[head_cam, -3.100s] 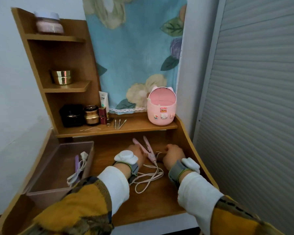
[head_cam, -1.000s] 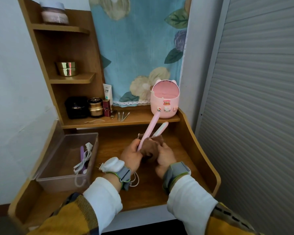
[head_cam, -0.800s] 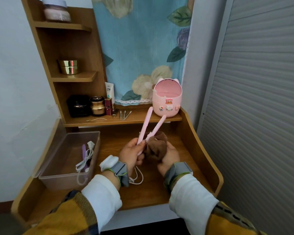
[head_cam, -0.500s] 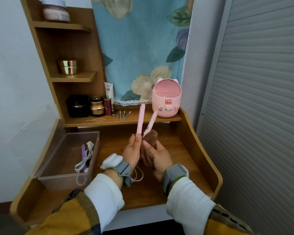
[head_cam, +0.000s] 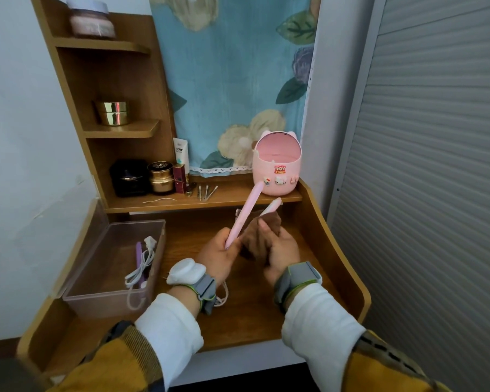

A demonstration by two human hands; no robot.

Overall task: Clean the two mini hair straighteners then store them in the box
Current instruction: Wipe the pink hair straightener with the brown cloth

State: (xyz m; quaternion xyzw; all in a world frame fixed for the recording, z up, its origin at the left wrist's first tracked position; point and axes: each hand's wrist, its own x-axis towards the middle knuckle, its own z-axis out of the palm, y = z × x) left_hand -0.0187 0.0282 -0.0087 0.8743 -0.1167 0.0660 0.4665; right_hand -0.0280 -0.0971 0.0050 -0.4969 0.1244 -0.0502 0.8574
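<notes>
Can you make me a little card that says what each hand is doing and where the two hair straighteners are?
left hand: grips the pink straightener by its lower end
right hand: holds the brown cloth round one arm of the pink straightener
pink straightener: arms spread apart, tips pointing up and away
purple straightener: lies in the box with a white cord
box: open, on the left of the desk
job so far: pink straightener not yet in the box

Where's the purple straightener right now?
In the head view the purple straightener lies inside the clear box on the left of the desk, beside a white cord, left of the left hand.
</notes>
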